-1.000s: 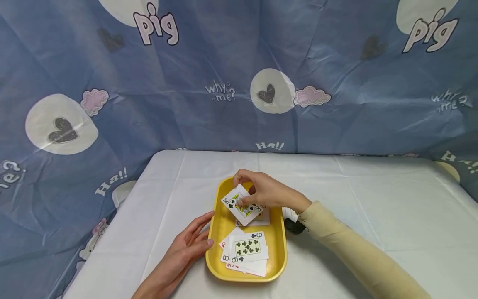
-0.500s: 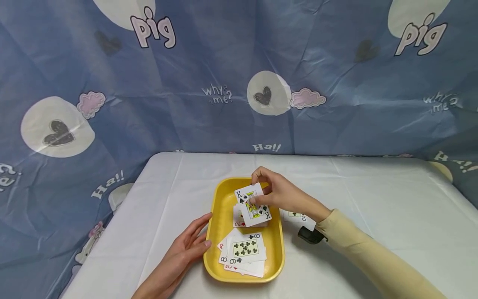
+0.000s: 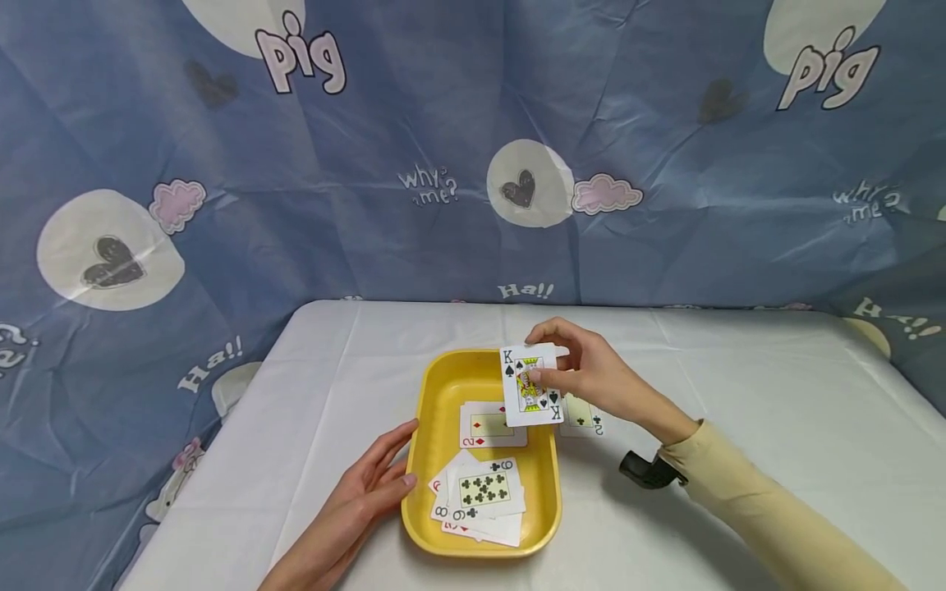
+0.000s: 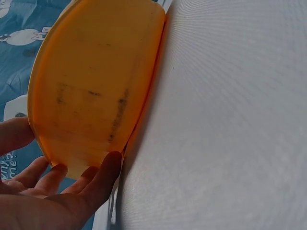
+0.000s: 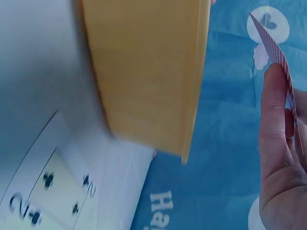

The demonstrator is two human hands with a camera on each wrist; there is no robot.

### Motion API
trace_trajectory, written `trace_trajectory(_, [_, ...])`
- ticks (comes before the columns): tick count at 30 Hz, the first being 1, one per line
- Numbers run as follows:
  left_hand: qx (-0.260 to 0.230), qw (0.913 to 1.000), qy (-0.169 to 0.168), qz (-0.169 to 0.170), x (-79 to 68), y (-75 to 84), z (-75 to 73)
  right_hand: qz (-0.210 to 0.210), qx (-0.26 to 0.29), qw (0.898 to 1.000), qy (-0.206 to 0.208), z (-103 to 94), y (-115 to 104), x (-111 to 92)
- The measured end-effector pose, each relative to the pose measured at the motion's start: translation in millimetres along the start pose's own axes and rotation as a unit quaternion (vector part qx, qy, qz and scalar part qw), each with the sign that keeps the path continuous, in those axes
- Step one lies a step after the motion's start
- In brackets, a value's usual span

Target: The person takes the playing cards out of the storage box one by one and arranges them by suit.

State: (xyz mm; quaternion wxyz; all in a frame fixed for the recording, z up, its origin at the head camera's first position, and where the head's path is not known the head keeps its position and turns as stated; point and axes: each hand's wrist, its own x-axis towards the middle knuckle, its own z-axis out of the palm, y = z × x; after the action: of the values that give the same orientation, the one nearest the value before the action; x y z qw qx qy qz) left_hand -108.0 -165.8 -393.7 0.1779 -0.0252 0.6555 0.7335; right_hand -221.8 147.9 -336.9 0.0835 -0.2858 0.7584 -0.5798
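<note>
In the head view, my right hand [image 3: 591,373] pinches a king of spades playing card [image 3: 521,402] over the right rim of a yellow tray [image 3: 547,501]. A white card edge shows behind the king. The right wrist view has this raised card [image 5: 271,45] nearly edge-on, its patterned back showing. My left hand [image 3: 369,492] rests against the tray's left side. Its fingertips touch the outer wall [image 4: 91,91] in the left wrist view. Inside the tray, a two of diamonds [image 3: 488,425] lies in the middle, and a nine of clubs [image 3: 484,490] tops several overlapping cards nearer me.
A two of clubs [image 3: 580,417] lies on the white-covered table [image 3: 724,394] just right of the tray, partly behind my right hand. A black wrist camera [image 3: 650,470] hangs by the right sleeve. A blue printed cloth [image 3: 443,107] hangs behind the table.
My right hand has moved right and upward with the king of spades, from over the tray to its right rim, uncovering the two of diamonds. The left hand stays at the tray's side.
</note>
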Motion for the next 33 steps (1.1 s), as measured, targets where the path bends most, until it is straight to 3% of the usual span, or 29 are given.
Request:
trace_trajectory(7, [0.003,0.9999,0.013,-0.002,0.7,1.5,0.5,0.011,-0.021,0.999,0.028,-17.9,6.8,-15.9])
trace_trajectory(19, [-0.002,1.0,0.002,0.003,-0.1,-0.2,1.3,0.028,-0.029,0.998,0.054,-45.0,14.8,-39.0])
trace_trajectory(28, [0.0,0.9999,0.011,0.0,2.1,0.5,2.2,0.054,-0.03,0.997,0.044,-66.3,24.1,-55.6])
trace_trajectory(33, [0.0,0.9999,0.015,-0.003,2.0,0.2,2.3,0.085,-0.063,0.993,0.044,-76.4,32.3,-63.7])
